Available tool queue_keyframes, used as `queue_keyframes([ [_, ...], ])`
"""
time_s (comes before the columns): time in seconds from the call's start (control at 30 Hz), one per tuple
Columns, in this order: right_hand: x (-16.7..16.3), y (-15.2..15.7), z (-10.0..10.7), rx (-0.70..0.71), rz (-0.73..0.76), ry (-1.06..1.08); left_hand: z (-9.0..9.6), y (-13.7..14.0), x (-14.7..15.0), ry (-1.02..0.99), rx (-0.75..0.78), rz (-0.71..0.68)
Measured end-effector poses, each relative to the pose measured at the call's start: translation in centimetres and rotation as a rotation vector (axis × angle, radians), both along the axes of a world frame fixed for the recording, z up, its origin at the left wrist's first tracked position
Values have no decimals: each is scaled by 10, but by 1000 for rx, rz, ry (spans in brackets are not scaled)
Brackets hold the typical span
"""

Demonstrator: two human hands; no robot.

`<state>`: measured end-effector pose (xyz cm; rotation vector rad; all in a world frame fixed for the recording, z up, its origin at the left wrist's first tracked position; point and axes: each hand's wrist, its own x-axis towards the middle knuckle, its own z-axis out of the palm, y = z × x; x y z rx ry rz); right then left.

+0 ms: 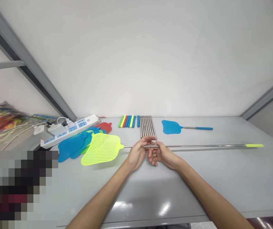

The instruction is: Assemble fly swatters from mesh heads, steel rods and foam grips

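A fly swatter with a yellow-green mesh head (104, 149) lies across the view above the table, its metal rod drawn out long. The rod ends at the right in a yellow-green grip (254, 145). My left hand (138, 153) is closed lightly round the rod nearer the head. Close beside it, my right hand (162, 155) pinches the same rod with the thumb along it and the fingers curled below. Behind my hands lies a row of metal rods (147, 125). To their left are several coloured grip sleeves (128, 121) in green, yellow, red and blue.
A blue swatter (171, 127) with a short rod lies back right. Left are stacked blue mesh heads (70, 146), a red head (106, 127), a power strip (73, 129) with plugs, and plastic-wrapped colourful items (0, 122). A white wall (150, 63) stands behind the grey table (222, 171).
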<state>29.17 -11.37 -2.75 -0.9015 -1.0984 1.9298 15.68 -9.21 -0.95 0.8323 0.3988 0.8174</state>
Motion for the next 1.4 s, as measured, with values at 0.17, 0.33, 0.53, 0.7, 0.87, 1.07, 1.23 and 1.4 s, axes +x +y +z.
queue_keyframes([
  [0.17,-4,-1,0,9,-1,18,-1,-1,1,15,13,-50],
  [0.33,-7,-2,-4,12,8,46,-2,-2,2,0,-2,-109],
  [0.53,-9,-3,-1,3,-16,-24,-7,-1,3,50,-9,-153],
  [0.7,-8,-3,2,18,-23,-55,-10,3,2,105,-41,-134],
  [0.87,-11,-1,0,-15,-41,-75,-8,5,2,100,-71,-93],
  [1.07,-13,-2,-3,48,-256,18,-11,1,5,98,-41,-27],
  [1.23,-12,-4,-3,73,-284,41,-14,-1,6,76,-29,-6],
  [1.4,-13,-5,-1,102,-275,40,-16,0,4,70,-28,9],
])
